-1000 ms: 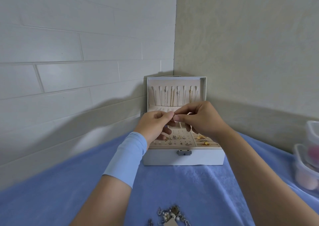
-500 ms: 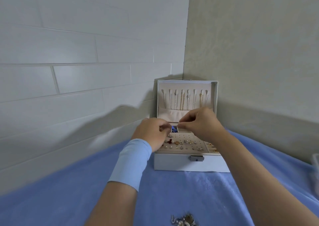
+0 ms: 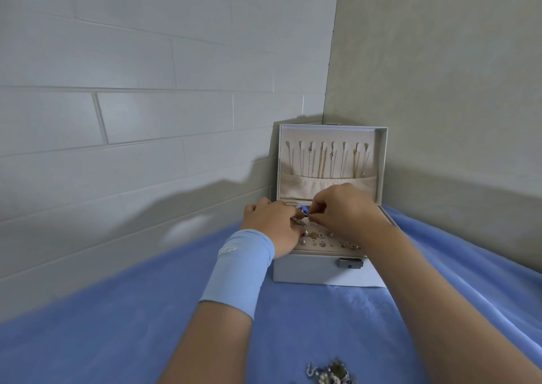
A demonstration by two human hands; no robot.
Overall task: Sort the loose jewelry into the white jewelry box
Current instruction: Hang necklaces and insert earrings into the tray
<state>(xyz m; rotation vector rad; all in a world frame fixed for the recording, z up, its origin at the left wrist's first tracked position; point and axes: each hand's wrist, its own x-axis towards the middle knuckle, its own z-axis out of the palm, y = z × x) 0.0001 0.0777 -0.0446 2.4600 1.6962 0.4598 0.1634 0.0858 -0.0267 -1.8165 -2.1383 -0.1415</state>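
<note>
Nearest, one loose jewelry pile (image 3: pixel 328 373) on blue cloth (image 3: pixel 146 339). Two forearms extended forward, left in one light-blue wristband (image 3: pixel 237 269). Beyond, left hand (image 3: pixel 272 222) and right hand (image 3: pixel 346 212) low over the earring tray of one open white jewelry box (image 3: pixel 308 272), fingers curled, fingertips together pinching one small blue piece (image 3: pixel 303 208).

white jewelry box (image 3: pixel 305 270) | beige lining (image 3: pixel 328 137) | blue cloth (image 3: pixel 117 339) | light-blue wristband (image 3: pixel 239 269)
</note>
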